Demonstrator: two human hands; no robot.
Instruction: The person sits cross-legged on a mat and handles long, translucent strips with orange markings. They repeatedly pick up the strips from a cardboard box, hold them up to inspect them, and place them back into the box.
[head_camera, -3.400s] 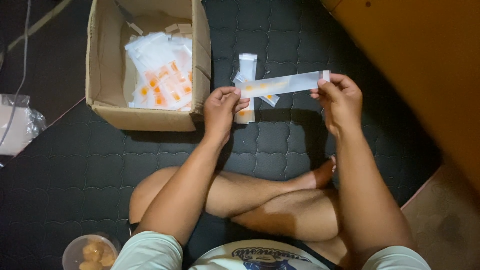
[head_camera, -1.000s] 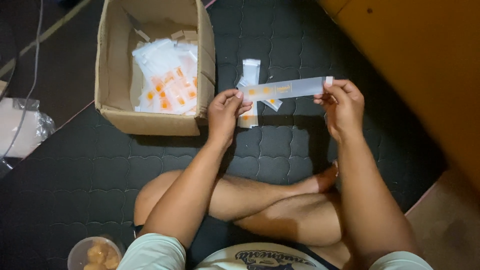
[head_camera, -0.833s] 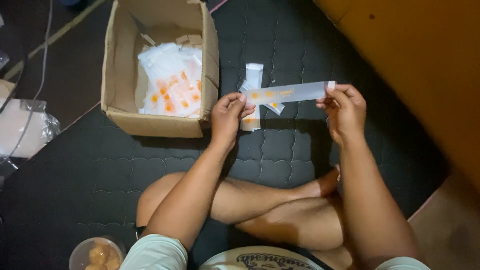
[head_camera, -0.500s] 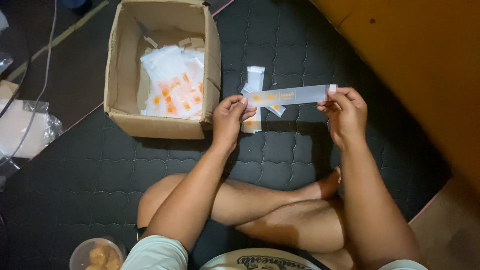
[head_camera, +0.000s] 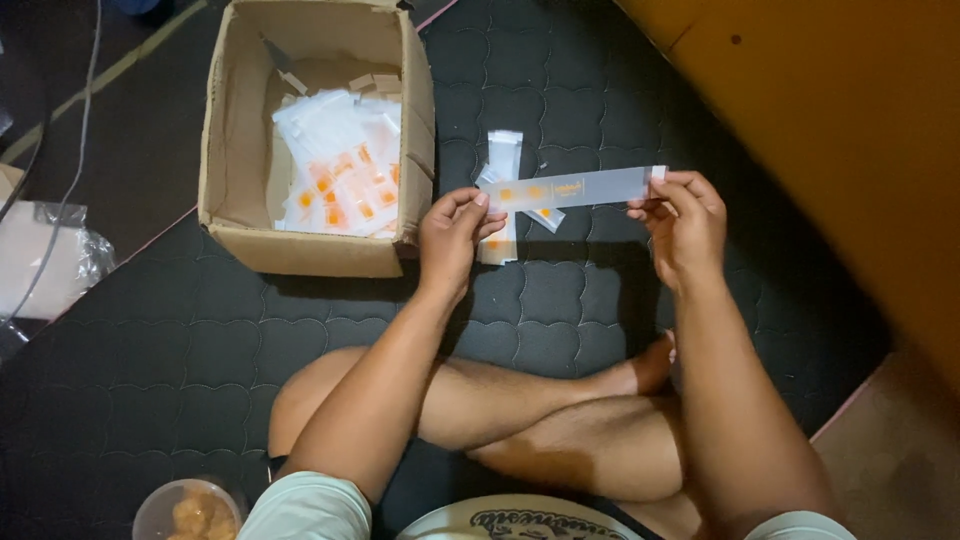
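Observation:
I hold a long, narrow translucent plastic sleeve (head_camera: 575, 188) with small orange marks stretched flat between both hands above the dark mat. My left hand (head_camera: 455, 232) pinches its left end. My right hand (head_camera: 685, 215) pinches the right end near a white tab. Under the sleeve, a few similar white and orange sleeves (head_camera: 503, 190) lie on the mat. To the left stands an open cardboard box (head_camera: 240, 200) filled with several more of these sleeves (head_camera: 340, 170).
I sit cross-legged on a dark quilted mat (head_camera: 560, 300). An orange wall or cabinet (head_camera: 830, 130) rises at the right. A clear plastic bag (head_camera: 45, 260) lies at the far left, and a round container of orange snacks (head_camera: 190, 512) sits at the bottom left.
The view has shifted slightly, so the box and hands sit a little further right in frame. Both hands keep the sleeve stretched between them, as before.

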